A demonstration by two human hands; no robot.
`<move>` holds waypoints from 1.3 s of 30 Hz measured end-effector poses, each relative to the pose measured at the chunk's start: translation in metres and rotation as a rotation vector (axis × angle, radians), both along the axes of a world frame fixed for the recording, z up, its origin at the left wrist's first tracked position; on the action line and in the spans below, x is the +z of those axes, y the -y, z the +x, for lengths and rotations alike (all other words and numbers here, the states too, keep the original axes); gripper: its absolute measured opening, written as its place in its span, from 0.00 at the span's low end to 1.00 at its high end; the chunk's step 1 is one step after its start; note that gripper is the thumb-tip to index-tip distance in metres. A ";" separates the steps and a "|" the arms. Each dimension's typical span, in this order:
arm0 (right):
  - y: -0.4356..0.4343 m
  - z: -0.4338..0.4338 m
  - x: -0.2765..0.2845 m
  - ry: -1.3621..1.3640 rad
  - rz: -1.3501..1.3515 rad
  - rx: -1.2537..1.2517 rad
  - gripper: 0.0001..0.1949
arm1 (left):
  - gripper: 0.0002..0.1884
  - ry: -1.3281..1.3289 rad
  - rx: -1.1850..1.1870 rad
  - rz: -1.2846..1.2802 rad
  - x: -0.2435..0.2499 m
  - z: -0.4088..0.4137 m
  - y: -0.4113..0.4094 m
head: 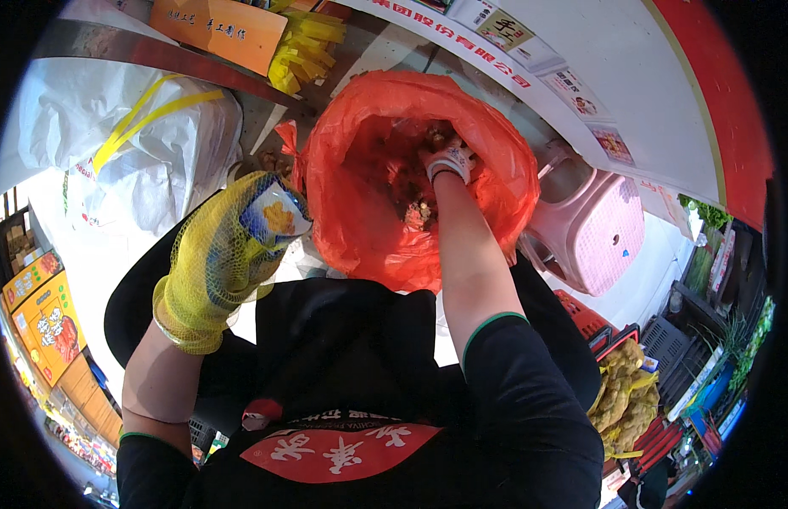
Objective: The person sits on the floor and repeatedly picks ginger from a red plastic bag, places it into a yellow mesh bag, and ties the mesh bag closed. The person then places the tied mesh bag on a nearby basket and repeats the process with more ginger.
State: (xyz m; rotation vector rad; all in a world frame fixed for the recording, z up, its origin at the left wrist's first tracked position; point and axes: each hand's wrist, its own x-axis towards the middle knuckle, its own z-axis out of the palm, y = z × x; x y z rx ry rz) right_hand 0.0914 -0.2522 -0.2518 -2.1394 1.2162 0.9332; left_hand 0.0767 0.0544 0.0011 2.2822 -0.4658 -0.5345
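A yellow mesh bag [193, 273] is drawn over my left hand [225, 245] down to the wrist, like a sleeve. On its far end sits a blue and white printed label [276, 213], and my fingers are hidden behind mesh and label. Inside an open red plastic bag [362, 242], my right hand [450, 159] in a white glove reaches among brown knobby lumps [419, 213], probably ginger. One lump [437, 133] lies at its fingertips; whether the fingers grip it cannot be made out. The bag's rim is folded outward, and it stands before my knees.
A pink plastic stool [601, 232] stands right of the red bag. To the left is a white plastic sack [158, 159] with yellow straps. Yellow mesh bags [311, 48] lie beyond, beside an orange box [222, 32]. Filled mesh bags [626, 401] rest at the lower right.
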 end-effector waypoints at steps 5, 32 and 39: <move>-0.019 -0.006 -0.008 0.067 -0.287 0.087 0.29 | 0.35 -0.432 0.244 -0.259 -0.011 -0.007 -0.009; -0.034 -0.081 -0.016 0.690 0.798 -0.952 0.17 | 0.21 -0.521 0.166 -0.467 -0.017 -0.004 0.000; -0.052 -0.061 0.066 0.752 1.620 -1.160 0.05 | 0.14 -0.005 0.197 -0.324 -0.052 -0.017 0.028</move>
